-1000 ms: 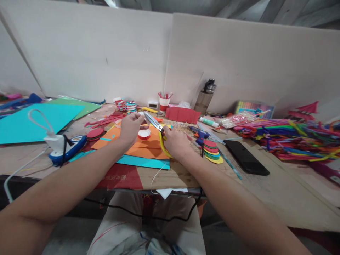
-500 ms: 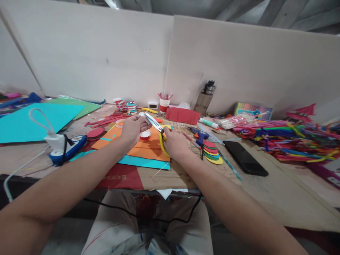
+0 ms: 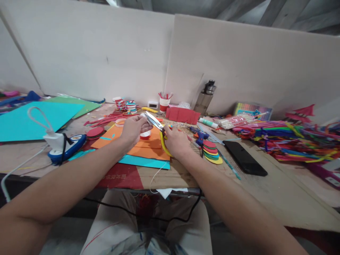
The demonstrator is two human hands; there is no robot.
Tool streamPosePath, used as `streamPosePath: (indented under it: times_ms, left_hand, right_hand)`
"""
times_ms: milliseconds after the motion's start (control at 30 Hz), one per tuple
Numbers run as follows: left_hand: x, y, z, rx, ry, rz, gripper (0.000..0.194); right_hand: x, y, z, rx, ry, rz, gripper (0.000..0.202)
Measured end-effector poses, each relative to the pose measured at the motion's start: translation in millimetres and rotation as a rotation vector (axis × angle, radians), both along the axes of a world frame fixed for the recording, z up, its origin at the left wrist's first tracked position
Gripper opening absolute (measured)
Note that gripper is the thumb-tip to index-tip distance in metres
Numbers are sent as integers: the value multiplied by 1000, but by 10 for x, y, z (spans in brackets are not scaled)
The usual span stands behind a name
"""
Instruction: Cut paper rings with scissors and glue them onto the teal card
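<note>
My right hand (image 3: pixel 176 141) is closed round the yellow handles of a pair of scissors (image 3: pixel 154 121), whose blades point up and to the left. Between the fingertips of my left hand (image 3: pixel 132 130) is a small white piece (image 3: pixel 143 114), perhaps paper, mostly hidden by the fingers. The blade tips reach those fingertips; whether they touch the piece I cannot tell. Beneath both hands lie orange sheets (image 3: pixel 146 153) over a turquoise sheet (image 3: pixel 145 162). A red and white ring (image 3: pixel 145 135) rests on the orange, just below the blades.
Stacked coloured discs (image 3: pixel 211 152), a glue gun (image 3: pixel 202 136) and a black phone (image 3: pixel 244 157) lie on the right. Pipe cleaners (image 3: pixel 289 141) heap farther right. At left are a blue and white power strip (image 3: pixel 67 150) and red discs (image 3: pixel 95 133). Behind stand a pen cup (image 3: pixel 164 103) and a bottle (image 3: pixel 204 101).
The scissors and my right hand have shifted slightly right, and the blades look a little more parted. My left hand stays nearly in place. A thin white thread now hangs lower over the front edge.
</note>
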State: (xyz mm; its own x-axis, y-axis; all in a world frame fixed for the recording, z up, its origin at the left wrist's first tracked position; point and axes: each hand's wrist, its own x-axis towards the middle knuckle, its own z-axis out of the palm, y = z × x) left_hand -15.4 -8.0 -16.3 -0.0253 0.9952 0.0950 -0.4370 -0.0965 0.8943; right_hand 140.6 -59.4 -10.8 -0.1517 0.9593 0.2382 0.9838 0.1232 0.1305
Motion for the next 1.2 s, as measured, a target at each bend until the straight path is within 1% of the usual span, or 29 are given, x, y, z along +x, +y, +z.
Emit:
streamPosePath:
  times_ms: [167, 433, 600, 700, 767, 833, 900, 1000, 1200]
  left_hand:
    - [-7, -9, 16, -15, 17, 10, 7]
    - [-27, 25, -11, 3, 45, -4, 8]
    - [-36, 19, -4, -6, 67, 6, 8]
    - [-48, 47, -13, -29, 16, -2, 8]
    - [-60, 86, -26, -67, -69, -6, 10]
    - [-72, 124, -37, -99, -141, 6, 8]
    - [-78, 143, -41, -104, -171, 25, 4]
    - [-68, 119, -27, -88, -153, 41, 4]
    - [-27, 17, 7, -48, -76, 9, 7]
  right_hand:
    - [-13, -28, 29, -67, 2, -12, 37]
    - [15, 9, -35, 21, 32, 33, 28]
    - [-2, -19, 3, -33, 40, 18, 32]
    - [-17, -37, 28, -73, 41, -6, 35]
    - [-23, -38, 28, -92, 56, -9, 36]
    - [-25, -32, 13, -105, 72, -7, 35]
    - [-23, -22, -10, -97, 77, 1, 33]
    - [-14, -10, -42, -46, 65, 29, 32]
    - [3, 4, -72, 11, 47, 0, 31]
